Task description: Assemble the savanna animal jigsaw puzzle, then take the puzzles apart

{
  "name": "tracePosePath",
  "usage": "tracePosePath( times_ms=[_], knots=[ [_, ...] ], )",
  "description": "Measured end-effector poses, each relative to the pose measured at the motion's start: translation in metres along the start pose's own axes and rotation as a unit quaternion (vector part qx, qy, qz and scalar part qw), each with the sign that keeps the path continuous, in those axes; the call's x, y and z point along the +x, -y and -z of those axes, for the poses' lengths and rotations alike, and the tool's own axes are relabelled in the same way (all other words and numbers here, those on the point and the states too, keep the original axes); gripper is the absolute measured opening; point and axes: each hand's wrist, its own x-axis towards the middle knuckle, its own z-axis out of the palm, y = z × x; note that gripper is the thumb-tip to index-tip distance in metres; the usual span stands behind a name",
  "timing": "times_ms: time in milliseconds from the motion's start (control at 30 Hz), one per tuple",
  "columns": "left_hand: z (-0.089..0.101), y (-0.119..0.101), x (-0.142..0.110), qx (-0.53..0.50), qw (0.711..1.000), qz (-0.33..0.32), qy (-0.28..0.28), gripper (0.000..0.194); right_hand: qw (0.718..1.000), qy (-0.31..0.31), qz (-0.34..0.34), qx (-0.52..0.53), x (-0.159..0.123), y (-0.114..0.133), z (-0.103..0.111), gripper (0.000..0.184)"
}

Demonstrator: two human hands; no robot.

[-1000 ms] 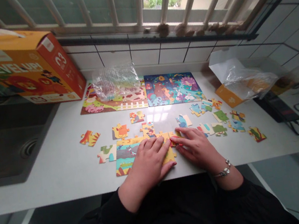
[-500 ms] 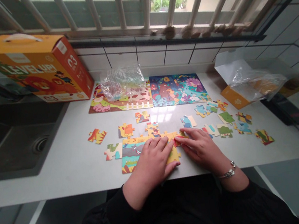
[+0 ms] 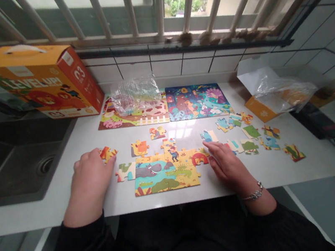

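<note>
A partly joined jigsaw puzzle [image 3: 162,175] with a hippo, crocodiles and a lion lies on the counter in front of me. At its left, my left hand [image 3: 90,182] has fingers and thumb around a yellow-and-red puzzle piece [image 3: 107,154], which lies on the counter. My right hand [image 3: 229,162] rests to the right of the joined part, fingers stretched out and nothing seen in them. Its fingertips are beside the red lion piece [image 3: 199,158] and just below a blue puzzle piece [image 3: 209,136]. A green-and-white piece [image 3: 125,171] touches the puzzle's left edge.
Several loose pieces [image 3: 249,146] are spread at the right. Two picture puzzles [image 3: 198,101] lie behind, one under clear plastic wrap [image 3: 135,94]. An orange box [image 3: 40,84] stands by the sink [image 3: 25,169]. An opened box [image 3: 262,108] and a black device [image 3: 318,123] are at right.
My left hand has left the joined puzzle and moved left to the yellow-and-red piece. My right hand has drawn slightly away from the lion piece, which now shows at the puzzle's right edge.
</note>
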Motion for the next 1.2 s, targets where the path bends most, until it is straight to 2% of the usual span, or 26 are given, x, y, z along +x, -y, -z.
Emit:
tracePosePath(
  times_ms=[167,267,367,433,467,500,533,600,667,733,833,967,1067,1200],
  knots=[
    [0.012,0.003,0.013,-0.013,0.998,0.039,0.050,0.053,1.000,-0.012,0.002,0.011,0.000,0.001,0.001,0.053],
    [0.026,0.002,0.018,-0.050,0.995,0.066,0.051,0.060,1.000,-0.021,0.008,0.014,0.000,0.001,0.002,0.051],
    [0.038,-0.002,0.013,-0.117,0.989,0.087,0.015,0.039,0.999,-0.028,0.012,0.014,0.001,0.002,0.003,0.050],
    [0.041,-0.011,0.004,-0.209,0.973,0.099,-0.006,0.029,0.999,-0.030,0.013,0.012,0.001,0.002,0.003,0.049],
    [0.040,-0.018,-0.001,-0.278,0.955,0.100,-0.007,0.029,0.999,-0.031,0.013,0.012,0.001,0.002,0.003,0.049],
    [0.039,-0.027,-0.006,-0.363,0.925,0.111,-0.003,0.032,0.999,-0.031,0.013,0.011,0.001,0.003,0.003,0.049],
    [0.036,-0.037,-0.012,-0.458,0.881,0.117,0.012,0.036,0.999,-0.031,0.013,0.010,0.001,0.003,0.003,0.049],
    [0.030,-0.060,-0.025,-0.603,0.784,0.117,0.089,0.051,0.999,-0.031,0.012,0.009,0.001,0.003,0.004,0.049],
    [0.024,-0.085,-0.039,-0.673,0.713,0.122,0.154,0.060,0.999,-0.032,0.012,0.008,0.001,0.003,0.004,0.050],
    [0.018,-0.108,-0.054,-0.703,0.663,0.128,0.225,0.059,0.999,-0.034,0.013,0.008,0.001,0.004,0.004,0.050],
    [0.010,-0.136,-0.073,-0.742,0.589,0.129,0.294,0.056,0.999,-0.039,0.016,0.008,0.001,0.006,0.004,0.050],
    [0.006,-0.161,-0.090,-0.762,0.517,0.161,0.357,0.044,0.999,-0.039,0.019,0.002,0.000,0.007,0.005,0.053],
    [0.005,-0.170,-0.098,-0.770,0.487,0.168,0.377,0.034,0.999,-0.035,0.022,0.003,-0.001,0.008,0.007,0.056],
    [0.004,-0.177,-0.103,-0.781,0.457,0.180,0.387,0.031,0.999,-0.026,0.031,0.016,-0.002,0.009,0.009,0.060]
  ],
)
